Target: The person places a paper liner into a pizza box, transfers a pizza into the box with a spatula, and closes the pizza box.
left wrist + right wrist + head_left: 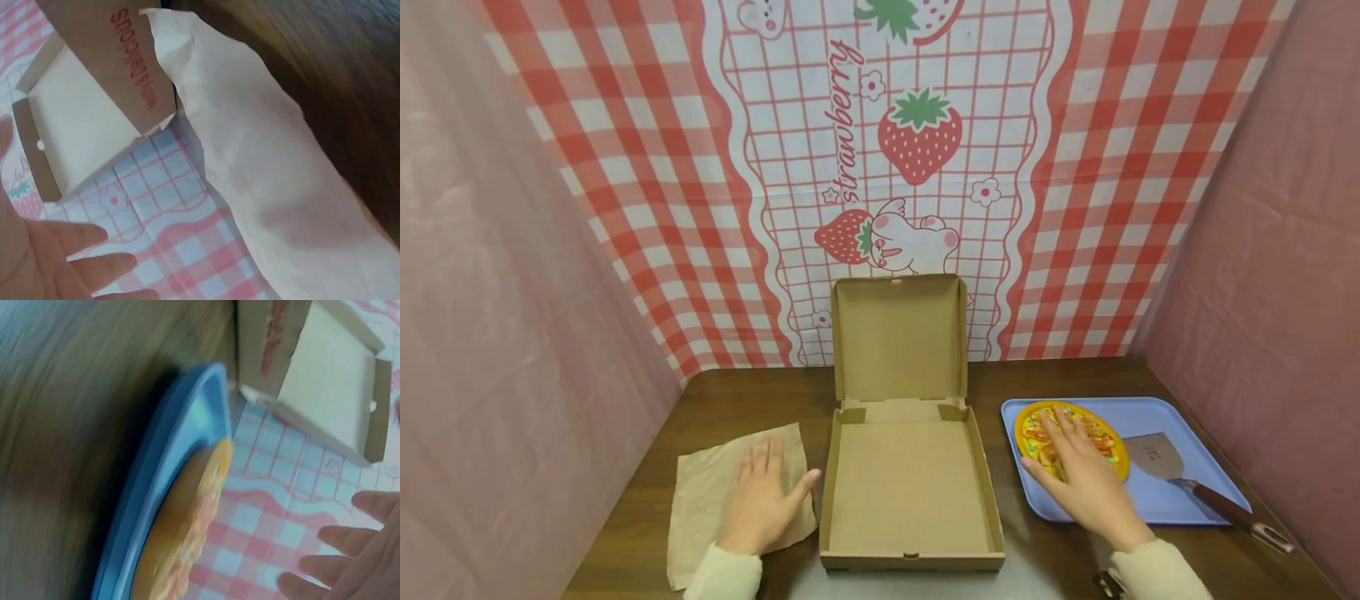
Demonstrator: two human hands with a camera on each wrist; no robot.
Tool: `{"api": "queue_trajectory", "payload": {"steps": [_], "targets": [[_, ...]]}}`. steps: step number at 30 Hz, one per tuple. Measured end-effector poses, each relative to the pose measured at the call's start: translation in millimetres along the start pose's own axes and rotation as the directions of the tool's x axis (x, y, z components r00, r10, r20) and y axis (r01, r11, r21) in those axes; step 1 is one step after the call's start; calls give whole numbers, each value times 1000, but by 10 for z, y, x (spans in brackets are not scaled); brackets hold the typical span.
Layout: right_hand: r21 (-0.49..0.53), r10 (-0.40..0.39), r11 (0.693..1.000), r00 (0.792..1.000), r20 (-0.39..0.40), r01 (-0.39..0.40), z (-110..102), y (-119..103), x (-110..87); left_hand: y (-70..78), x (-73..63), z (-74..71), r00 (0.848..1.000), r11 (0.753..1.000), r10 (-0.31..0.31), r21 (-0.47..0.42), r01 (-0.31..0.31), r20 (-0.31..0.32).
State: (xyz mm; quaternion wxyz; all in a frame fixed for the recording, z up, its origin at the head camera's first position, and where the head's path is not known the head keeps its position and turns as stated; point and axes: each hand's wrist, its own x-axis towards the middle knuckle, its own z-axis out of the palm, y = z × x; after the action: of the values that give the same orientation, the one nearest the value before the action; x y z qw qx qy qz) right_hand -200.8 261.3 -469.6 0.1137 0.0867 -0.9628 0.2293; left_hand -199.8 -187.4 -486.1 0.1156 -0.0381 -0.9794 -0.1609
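Observation:
My left hand (762, 500), fingers straight and spread, hovers over a sheet of brown paper (700, 492) at the left. In the left wrist view the paper (262, 150) lies apart from the fingers (103, 272). Over a round toy pizza (1116, 454) at the right, my right hand (1088, 482) is held flat with nothing in it; the right wrist view shows a gap between it and the pizza (203, 519). The pizza lies on a blue tray (1206, 500). Beside it, a pizza server (1161, 457) rests with its brown handle across the tray's edge.
Between the hands stands a cardboard pizza box (910, 492), its lid (901, 342) raised upright against the back. Behind the brown wooden table (715, 396) hangs a red checked strawberry cloth (917, 208). Pink curtains (512, 333) hang at both sides.

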Motion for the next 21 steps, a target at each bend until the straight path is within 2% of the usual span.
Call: {"api": "queue_trajectory", "payload": {"steps": [6,12,18,21], "targets": [[175,-14,985,999,31,8,47,-130,30,-191,-53,-134,998,999,-39,-33,38,-46],[244,9,970,997,72,-27,143,-233,46,-436,-141,-274,990,988,-142,-68,142,-3],[379,24,921,985,169,-87,265,-280,69,-664,-245,-349,966,961,-253,-98,258,60],[407,46,905,979,196,-124,313,-309,70,-777,-284,-368,946,938,-303,-139,317,112]]}}
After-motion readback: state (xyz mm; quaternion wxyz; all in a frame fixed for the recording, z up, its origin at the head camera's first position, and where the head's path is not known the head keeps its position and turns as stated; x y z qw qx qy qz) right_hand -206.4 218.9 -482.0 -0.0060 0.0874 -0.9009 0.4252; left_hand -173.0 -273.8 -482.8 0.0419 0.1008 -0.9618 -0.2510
